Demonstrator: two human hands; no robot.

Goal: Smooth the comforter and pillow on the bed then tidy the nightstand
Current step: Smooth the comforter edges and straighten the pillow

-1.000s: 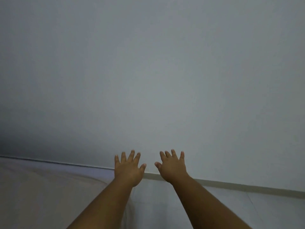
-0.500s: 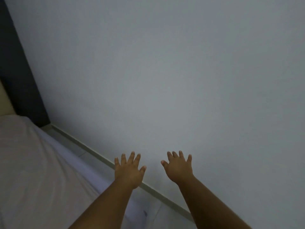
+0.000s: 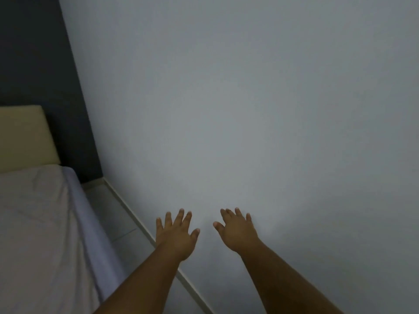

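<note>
A pale pinkish comforter (image 3: 34, 223) covers the bed at the lower left, with a few soft creases and a bluish sheet edge (image 3: 90, 234) hanging down its side. My left hand (image 3: 175, 235) and my right hand (image 3: 237, 232) are stretched out in front of me, palms down, fingers spread, holding nothing. Both hover in front of the wall, to the right of the bed and apart from it. No pillow or nightstand shows in this view.
A plain grey-white wall (image 3: 249, 109) fills most of the view. A beige headboard (image 3: 25, 137) stands at the far left against a dark wall panel (image 3: 34, 53). A narrow strip of tiled floor (image 3: 113, 214) and a skirting board (image 3: 140, 223) run between bed and wall.
The view has swung left: the bed, headboard and dark wall panel have come into sight. Both hands stay spread and empty, in much the same spot in the frame.
</note>
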